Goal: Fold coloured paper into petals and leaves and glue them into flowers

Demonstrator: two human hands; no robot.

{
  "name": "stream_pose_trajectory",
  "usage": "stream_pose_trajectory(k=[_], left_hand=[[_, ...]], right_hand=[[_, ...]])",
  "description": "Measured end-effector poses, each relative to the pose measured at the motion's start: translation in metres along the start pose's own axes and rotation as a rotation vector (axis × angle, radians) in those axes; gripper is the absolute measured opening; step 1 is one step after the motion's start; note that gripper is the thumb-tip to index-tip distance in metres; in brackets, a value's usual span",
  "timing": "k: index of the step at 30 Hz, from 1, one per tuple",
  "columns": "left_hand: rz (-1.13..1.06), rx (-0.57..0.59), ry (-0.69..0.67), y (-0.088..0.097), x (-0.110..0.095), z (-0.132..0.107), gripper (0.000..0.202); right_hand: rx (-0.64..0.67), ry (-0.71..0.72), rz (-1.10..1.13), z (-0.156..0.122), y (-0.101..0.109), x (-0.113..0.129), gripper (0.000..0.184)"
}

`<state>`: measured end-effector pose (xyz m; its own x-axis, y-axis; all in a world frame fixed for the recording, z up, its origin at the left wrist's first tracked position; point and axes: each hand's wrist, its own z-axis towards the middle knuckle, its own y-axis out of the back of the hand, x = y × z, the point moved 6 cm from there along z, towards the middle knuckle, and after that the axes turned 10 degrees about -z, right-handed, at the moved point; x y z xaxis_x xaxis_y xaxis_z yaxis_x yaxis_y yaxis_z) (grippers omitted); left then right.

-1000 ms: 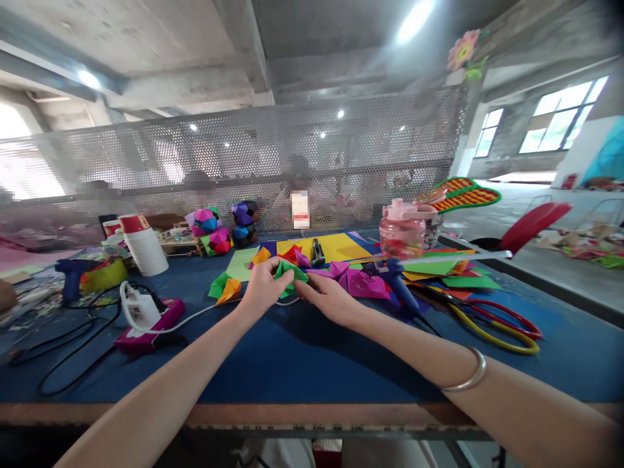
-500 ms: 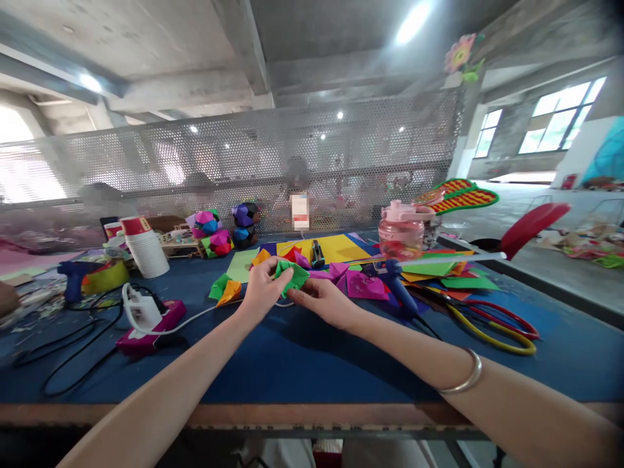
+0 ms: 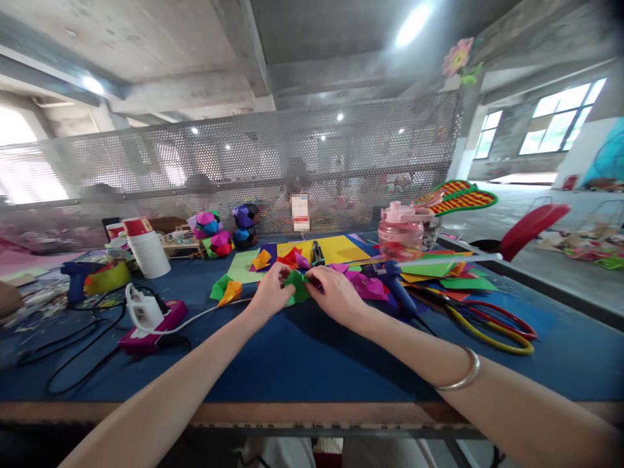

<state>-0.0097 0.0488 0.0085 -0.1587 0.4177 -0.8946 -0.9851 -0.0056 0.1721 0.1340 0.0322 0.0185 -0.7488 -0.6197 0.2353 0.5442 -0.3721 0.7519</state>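
A piece of folded green paper (image 3: pixel 297 290) is held between both hands above the blue table. My left hand (image 3: pixel 271 290) pinches its left side, and my right hand (image 3: pixel 336 290) grips its upper right edge with the fingers bent. Folded orange and green paper pieces (image 3: pixel 229 294) lie left of my left hand. Behind the hands are an orange folded piece (image 3: pixel 262 260), red folded paper (image 3: pixel 292 257) and a stapler (image 3: pixel 318 252) on yellow paper (image 3: pixel 344 249). Magenta folded paper (image 3: pixel 365 285) rests just right of my right hand.
On the right are a blue glue gun (image 3: pixel 400 289), large scissors (image 3: pixel 492 322), coloured sheets (image 3: pixel 468 281) and a pink jug (image 3: pixel 400 231). To the left stand a power strip (image 3: pixel 152 327) with cables and stacked paper cups (image 3: pixel 149 250). Faceted paper balls (image 3: pixel 218 242) sit before a mesh partition (image 3: pixel 341 169).
My right hand has turned over the green paper and moved up to its upper edge. The paper has tilted and sits slightly lower. My left hand has shifted a little right.
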Motion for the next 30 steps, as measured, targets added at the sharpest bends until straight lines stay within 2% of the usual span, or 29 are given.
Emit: stream_pose_trajectory(k=[3, 8, 14, 21, 26, 30], left_hand=[[-0.019, 0.073, 0.006, -0.006, -0.003, -0.003, 0.033], [-0.069, 0.161, 0.008, -0.01, -0.001, -0.004, 0.026], [-0.05, 0.119, -0.047, -0.005, -0.002, -0.001, 0.021], [0.045, 0.093, -0.131, -0.003, -0.012, -0.003, 0.012], [0.129, 0.091, -0.208, -0.002, -0.018, -0.005, 0.009], [0.19, 0.106, -0.234, -0.004, -0.02, -0.008, 0.008]], right_hand=[[-0.001, 0.019, -0.062, 0.001, 0.002, 0.0, 0.009], [-0.014, -0.007, -0.063, 0.002, 0.005, -0.005, 0.013], [-0.025, 0.071, -0.086, 0.002, 0.01, 0.002, 0.009], [-0.077, 0.166, -0.065, 0.002, 0.016, 0.011, 0.006], [-0.104, 0.093, 0.114, 0.004, 0.016, 0.007, 0.009], [-0.056, -0.09, 0.307, 0.008, 0.013, -0.005, 0.011]])
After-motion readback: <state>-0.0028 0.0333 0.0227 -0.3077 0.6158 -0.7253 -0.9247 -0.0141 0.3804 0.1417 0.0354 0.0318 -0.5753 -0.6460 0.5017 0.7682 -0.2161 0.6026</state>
